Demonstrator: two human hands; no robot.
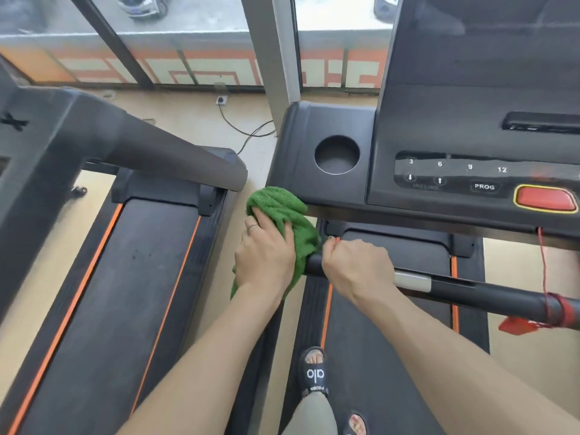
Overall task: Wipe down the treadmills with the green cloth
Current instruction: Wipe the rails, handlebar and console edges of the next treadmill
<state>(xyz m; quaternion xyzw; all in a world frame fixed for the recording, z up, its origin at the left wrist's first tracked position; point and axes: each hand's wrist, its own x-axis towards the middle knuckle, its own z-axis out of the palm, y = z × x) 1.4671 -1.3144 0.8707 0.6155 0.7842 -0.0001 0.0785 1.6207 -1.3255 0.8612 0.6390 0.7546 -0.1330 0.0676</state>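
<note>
On the far left stood a neighbouring treadmill (103, 277), its dark belt edged with orange stripes and a grey handrail (175, 155) slanting over it. Between the two machines, a wall socket (221, 99) sat low by the window with a cable trailing across the pale floor. Just right of that gap, the left hand (265, 255) pressed the green cloth (282, 211) against the near treadmill's side rail below the console corner, fingers spread fairly flat over the bunched fabric; the thumb was hidden, so how firmly it gripped was unclear. Touching the cloth's right edge, the right hand (357, 268) curled tightly around the black front handlebar (489, 293). Further right, the console (470, 136) showed a round cup holder (336, 154), a red stop button (545, 198), and a red safety cord (543, 271) hanging down.
</note>
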